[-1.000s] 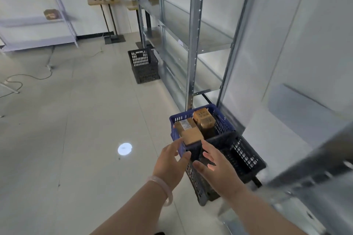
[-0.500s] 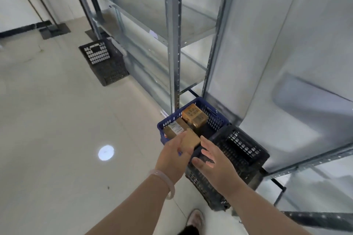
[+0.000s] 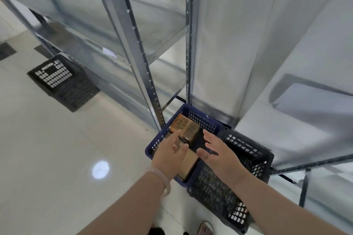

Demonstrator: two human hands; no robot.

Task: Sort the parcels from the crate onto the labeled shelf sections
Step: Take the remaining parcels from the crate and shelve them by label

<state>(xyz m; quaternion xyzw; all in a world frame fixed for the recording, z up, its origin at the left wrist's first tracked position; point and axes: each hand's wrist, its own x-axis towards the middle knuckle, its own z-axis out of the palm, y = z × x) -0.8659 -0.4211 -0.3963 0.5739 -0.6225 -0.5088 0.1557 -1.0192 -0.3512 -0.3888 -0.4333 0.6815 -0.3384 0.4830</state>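
A blue crate (image 3: 198,116) stands on the floor at the foot of the metal shelf rack (image 3: 133,30). Inside it lie brown cardboard parcels: a printed one (image 3: 180,123) at the far end, another (image 3: 192,131) beside it, and a plain one (image 3: 188,164) at the near end. My left hand (image 3: 170,155), with a pale bracelet on the wrist, reaches over the crate with fingers spread above the near parcel. My right hand (image 3: 219,150) hovers open over the crate's right side. Neither hand holds anything.
A black crate (image 3: 246,158) sits against the blue one on its right. A second black crate (image 3: 63,82) stands on the tiled floor to the left by the rack. A white label (image 3: 108,52) hangs on a shelf edge. My shoe (image 3: 205,229) shows at the bottom.
The view has dropped and moved closer to the crates. Both hands have reached further forward over the blue crate, and my left hand has spread its fingers above the near parcel.
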